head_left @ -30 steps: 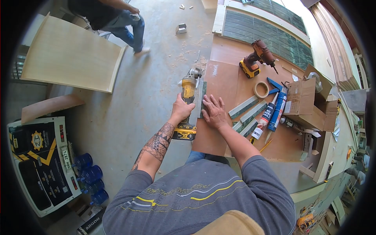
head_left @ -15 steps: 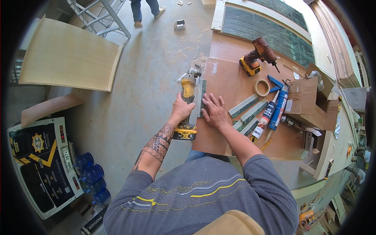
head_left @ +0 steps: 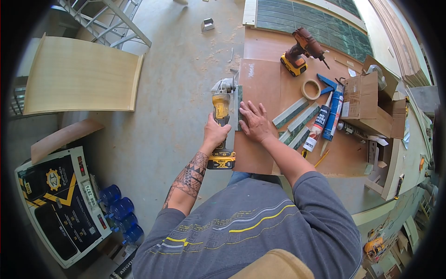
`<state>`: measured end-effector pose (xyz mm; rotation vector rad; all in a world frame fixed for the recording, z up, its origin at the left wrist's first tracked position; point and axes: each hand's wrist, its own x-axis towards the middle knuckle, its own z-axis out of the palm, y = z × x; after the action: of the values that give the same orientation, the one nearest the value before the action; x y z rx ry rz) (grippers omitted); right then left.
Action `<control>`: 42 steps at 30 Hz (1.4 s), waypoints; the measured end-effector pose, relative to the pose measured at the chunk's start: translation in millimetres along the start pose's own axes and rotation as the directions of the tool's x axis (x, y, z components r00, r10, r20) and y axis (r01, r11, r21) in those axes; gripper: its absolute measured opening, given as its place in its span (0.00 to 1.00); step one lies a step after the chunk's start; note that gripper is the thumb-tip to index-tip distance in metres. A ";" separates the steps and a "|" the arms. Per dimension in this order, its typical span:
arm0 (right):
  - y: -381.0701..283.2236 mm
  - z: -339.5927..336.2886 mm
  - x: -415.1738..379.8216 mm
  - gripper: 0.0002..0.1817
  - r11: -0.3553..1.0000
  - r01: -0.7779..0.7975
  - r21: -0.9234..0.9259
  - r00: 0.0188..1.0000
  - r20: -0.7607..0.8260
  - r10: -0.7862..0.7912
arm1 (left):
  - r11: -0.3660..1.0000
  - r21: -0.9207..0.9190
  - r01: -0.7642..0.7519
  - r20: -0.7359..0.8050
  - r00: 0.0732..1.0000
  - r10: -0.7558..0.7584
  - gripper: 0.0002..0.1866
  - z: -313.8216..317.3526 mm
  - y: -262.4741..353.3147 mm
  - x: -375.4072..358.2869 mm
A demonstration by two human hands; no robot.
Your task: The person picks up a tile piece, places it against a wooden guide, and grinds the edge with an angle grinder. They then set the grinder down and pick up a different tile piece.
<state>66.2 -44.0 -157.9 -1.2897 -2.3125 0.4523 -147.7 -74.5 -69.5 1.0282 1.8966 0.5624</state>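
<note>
My left hand (head_left: 215,132) is wrapped round the body of a yellow and black cordless angle grinder (head_left: 221,107), its battery end towards me. The grinder's disc and guard point away from me, right beside the far end of a narrow green tile strip (head_left: 239,96). That strip lies along the left edge of a brown board (head_left: 262,76). My right hand (head_left: 256,123) rests flat with fingers spread, fingertips on the strip's right side. More green strips (head_left: 290,113) lie to its right on the board.
Right of my right hand lie a tape roll (head_left: 311,89), a sealant tube (head_left: 317,128), a blue caulking gun (head_left: 333,116) and a cardboard box (head_left: 367,100). A cordless driver (head_left: 302,51) stands beyond. Left are a ladder (head_left: 114,21), a curved panel (head_left: 83,76) and blue water bottles (head_left: 121,208).
The grinder has come slightly back towards me along the strip's end. My right hand stays flat by the strip. The view has shifted, and the walking person's legs have nearly left the top.
</note>
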 end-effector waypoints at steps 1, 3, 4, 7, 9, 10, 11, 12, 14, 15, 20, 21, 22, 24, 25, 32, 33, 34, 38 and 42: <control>0.0 0.6 -0.5 0.29 1.000 -0.004 0.004 1.000 0.001 0.004 | 0.999 -0.007 0.032 0.011 0.999 -0.032 0.41 -1.3 3.1 -5.8; 0.1 0.9 -0.5 0.28 1.000 -0.004 -0.001 1.000 0.002 0.004 | 1.000 -0.002 0.023 0.007 1.000 -0.023 0.40 1.5 -7.9 -9.6; -0.2 0.3 0.0 0.28 1.000 -0.006 0.002 1.000 0.002 0.006 | 1.000 -0.002 0.011 0.001 1.000 -0.011 0.40 3.2 -14.8 -10.6; -0.3 1.2 -0.3 0.28 1.000 -0.015 0.016 1.000 -0.001 0.015 | 0.999 0.020 -0.033 -0.055 0.998 0.034 0.40 8.4 -28.8 -21.0; 0.4 2.6 -1.1 0.27 1.000 -0.015 0.013 1.000 -0.008 0.015 | 1.000 -0.030 0.003 -0.028 1.000 -0.004 0.41 5.8 -26.3 -34.4; 1.4 3.2 -1.2 0.27 1.000 -0.019 0.013 1.000 -0.006 0.019 | 0.996 -0.083 0.041 -0.003 0.999 -0.041 0.41 4.6 -23.1 -42.3; 2.0 3.8 -1.0 0.27 1.000 -0.019 0.013 1.000 -0.009 0.019 | 0.996 -0.082 0.044 0.000 0.999 -0.044 0.41 5.3 -26.5 -48.3; 3.1 5.0 -0.7 0.26 1.000 -0.018 0.013 1.000 -0.013 0.018 | 0.994 -0.094 0.054 -0.023 0.998 -0.056 0.42 5.8 -30.9 -53.4; 4.5 6.2 0.4 0.27 1.000 -0.023 0.017 1.000 -0.008 0.023 | 0.993 -0.103 0.063 -0.050 0.996 -0.069 0.42 4.5 -39.6 -64.9; 3.7 6.2 0.3 0.29 0.999 -0.027 0.020 1.000 -0.005 0.027 | 0.994 -0.100 0.032 -0.086 0.996 -0.040 0.40 3.1 -44.8 -71.0; -36.3 7.3 16.8 0.34 0.982 -0.176 0.068 0.980 -0.081 0.182 | 0.988 -0.156 0.006 -0.186 0.982 -0.035 0.41 -8.0 -93.2 -87.5; -48.0 2.0 21.5 0.37 0.954 -0.277 0.115 0.956 -0.065 0.286 | 0.977 -0.213 0.020 -0.188 0.980 -0.061 0.39 -13.2 -91.7 -96.1; -57.4 3.2 25.0 0.40 0.940 -0.335 0.073 0.937 -0.082 0.340 | 0.962 -0.273 0.021 -0.190 0.979 -0.075 0.37 -17.9 -88.5 -101.9; -61.9 21.3 29.4 0.44 0.903 -0.429 0.005 0.898 -0.104 0.427 | 0.960 -0.272 -0.059 -0.268 0.963 -0.017 0.35 -27.8 -90.7 -109.4; -63.8 25.5 31.4 0.45 0.880 -0.474 0.023 0.877 -0.075 0.474 | 0.973 -0.221 -0.063 -0.320 0.948 -0.011 0.35 -33.6 -92.4 -111.3; -70.8 27.8 46.9 0.44 0.666 -0.727 0.167 0.669 -0.047 0.742 | 0.912 -0.390 -0.126 -0.346 0.938 -0.019 0.30 -82.8 -90.7 -103.4; -70.0 30.5 46.3 0.43 0.587 -0.779 0.219 0.598 -0.023 0.801 | 0.912 -0.380 -0.156 -0.364 0.931 0.007 0.30 -91.2 -95.1 -96.2; -66.0 36.0 44.8 0.43 0.592 -0.776 0.216 0.598 -0.043 0.800 | 0.911 -0.368 -0.184 -0.381 0.924 0.033 0.30 -101.3 -98.2 -86.8; -31.2 53.9 26.3 0.43 0.629 -0.746 0.219 0.647 0.015 0.762 | 0.902 -0.392 -0.179 -0.286 0.956 0.066 0.33 -158.9 -120.0 -34.5; -61.1 43.3 -16.9 0.40 0.527 -0.794 0.303 0.519 -0.114 0.847 | 0.898 -0.264 -0.351 -0.314 0.912 0.264 0.37 -212.9 -140.7 22.0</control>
<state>7.5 -92.4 -168.6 -2.1504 -1.2328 0.7553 -397.6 -130.1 -71.7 1.0881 1.7992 1.2093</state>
